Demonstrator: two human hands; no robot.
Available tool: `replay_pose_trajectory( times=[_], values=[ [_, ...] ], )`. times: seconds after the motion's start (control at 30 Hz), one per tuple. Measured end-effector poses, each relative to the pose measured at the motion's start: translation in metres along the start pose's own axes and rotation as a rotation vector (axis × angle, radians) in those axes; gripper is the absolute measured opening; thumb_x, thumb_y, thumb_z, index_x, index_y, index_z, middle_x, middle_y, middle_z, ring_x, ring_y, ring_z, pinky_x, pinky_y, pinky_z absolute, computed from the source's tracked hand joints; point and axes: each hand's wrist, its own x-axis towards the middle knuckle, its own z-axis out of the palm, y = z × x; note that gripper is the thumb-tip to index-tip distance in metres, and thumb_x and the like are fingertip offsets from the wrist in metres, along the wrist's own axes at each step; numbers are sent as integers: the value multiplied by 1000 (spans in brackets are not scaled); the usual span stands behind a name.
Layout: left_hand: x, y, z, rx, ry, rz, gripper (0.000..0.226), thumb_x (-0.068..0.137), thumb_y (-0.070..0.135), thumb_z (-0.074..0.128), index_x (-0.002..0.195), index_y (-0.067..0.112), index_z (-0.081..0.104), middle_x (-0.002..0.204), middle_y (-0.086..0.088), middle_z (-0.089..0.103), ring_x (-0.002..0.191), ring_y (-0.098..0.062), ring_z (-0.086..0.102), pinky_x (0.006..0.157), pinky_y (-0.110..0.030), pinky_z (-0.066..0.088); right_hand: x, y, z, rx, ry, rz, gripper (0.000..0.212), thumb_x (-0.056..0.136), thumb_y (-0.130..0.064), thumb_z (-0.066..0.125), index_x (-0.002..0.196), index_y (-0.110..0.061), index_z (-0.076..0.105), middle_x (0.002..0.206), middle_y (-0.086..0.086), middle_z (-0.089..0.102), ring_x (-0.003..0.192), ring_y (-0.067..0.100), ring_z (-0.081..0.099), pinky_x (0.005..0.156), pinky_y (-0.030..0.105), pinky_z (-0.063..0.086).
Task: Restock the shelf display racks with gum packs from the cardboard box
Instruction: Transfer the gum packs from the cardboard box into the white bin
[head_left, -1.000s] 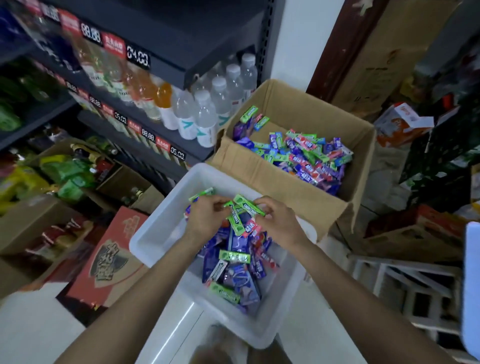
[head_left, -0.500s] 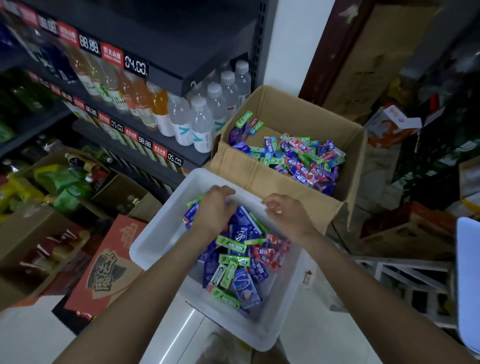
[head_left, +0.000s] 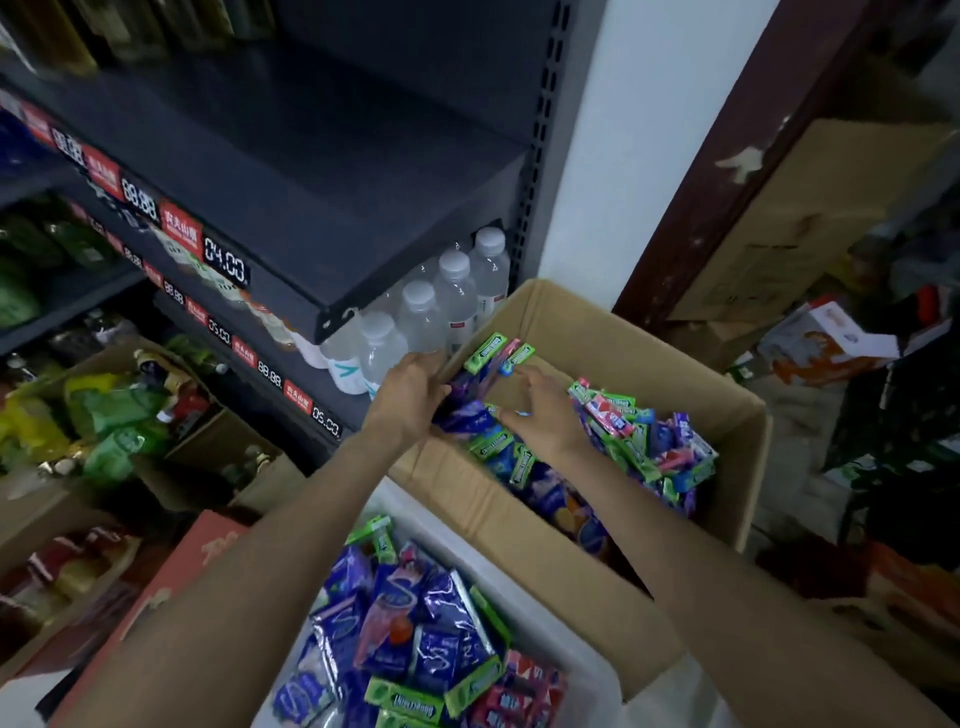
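Nearest the person, the white plastic bin (head_left: 576, 670) holds loose gum packs (head_left: 415, 654) and is now unattended. Both hands have left it within the last second and reached into the cardboard box (head_left: 691, 364) beyond. The left hand (head_left: 410, 397) curls around purple packs at the box corner; the right hand (head_left: 545, 410) lies spread on the pile (head_left: 639, 431). Judgement: another batch is being collected. Water bottles (head_left: 452, 296) stand on the shelf behind.
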Motion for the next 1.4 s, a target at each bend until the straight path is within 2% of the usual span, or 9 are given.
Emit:
replay_pose_trajectory(
  times=[0.27, 0.43, 0.67, 0.77, 0.93, 1.0, 1.13, 1.23, 1.4],
  values=[
    [13, -20, 7, -114, -2, -65, 34, 91, 17, 58, 124, 23, 62, 116, -10, 67, 108, -27, 60, 91, -33, 47, 71, 1, 39, 174, -77, 110, 125, 64, -29, 86, 150, -17, -3, 154, 16, 15, 141, 30, 20, 115, 40, 23],
    [15, -22, 10, -152, -4, -78, 33, 92, 18, 57, 123, 27, 62, 115, -6, 67, 108, -25, 59, 90, -34, 46, 86, -2, 52, 185, -73, 98, 137, 56, -25, 90, 149, -16, -12, 155, 20, 1, 143, 32, 13, 116, 40, 20],
    [10, -16, 8, -155, 15, -71, 34, 93, 17, 56, 126, 24, 60, 120, -5, 64, 111, -24, 57, 91, -29, 43, 85, 6, 51, 234, 2, 108, 118, 60, -18, 86, 147, -20, 6, 149, 14, 17, 136, 31, 27, 109, 34, 27],
    [6, -12, 12, -162, 46, -59, 33, 92, 8, 55, 124, 14, 61, 116, -10, 64, 108, -26, 57, 83, -18, 36, 80, 12, 43, 266, 19, 127, 108, 65, -22, 84, 145, -24, 13, 147, 13, 21, 133, 32, 31, 104, 34, 31],
    [8, 6, 31, 63, 198, 256, 34, 85, 2, 53, 117, 5, 63, 116, -13, 59, 109, -31, 52, 96, -31, 39, 71, 34, 17, 327, 57, 175, 92, 63, -35, 85, 135, -29, 26, 133, 9, 41, 116, 25, 46, 95, 34, 39],
    [19, 19, 44, 86, 67, 326, 39, 85, 2, 53, 124, 7, 58, 120, -12, 57, 112, -29, 50, 97, -31, 36, 66, 44, 5, 371, 28, 185, 86, 66, -33, 84, 132, -27, 29, 123, 3, 46, 108, 16, 45, 87, 28, 37],
    [50, 34, 77, 148, -270, 134, 61, 88, 6, 56, 144, 13, 33, 144, -10, 37, 130, -28, 36, 108, -37, 31, 59, 64, -16, 428, -15, 252, 71, 74, -27, 79, 132, -21, 37, 116, -3, 52, 102, 13, 51, 85, 24, 40],
    [66, 35, 95, 232, -351, 114, 51, 88, 19, 62, 136, 14, 46, 140, -10, 43, 127, -28, 43, 104, -39, 37, 56, 77, -23, 444, -82, 259, 55, 75, -26, 78, 119, -24, 46, 114, -4, 58, 95, 8, 58, 81, 15, 48],
    [72, 37, 104, 212, -332, 70, 37, 90, 20, 58, 127, 15, 54, 122, -15, 60, 114, -33, 54, 94, -37, 45, 65, 89, -26, 582, -31, 328, 16, 94, -30, 54, 107, -19, 54, 125, 7, 50, 103, 21, 58, 83, 37, 55]
  ],
)
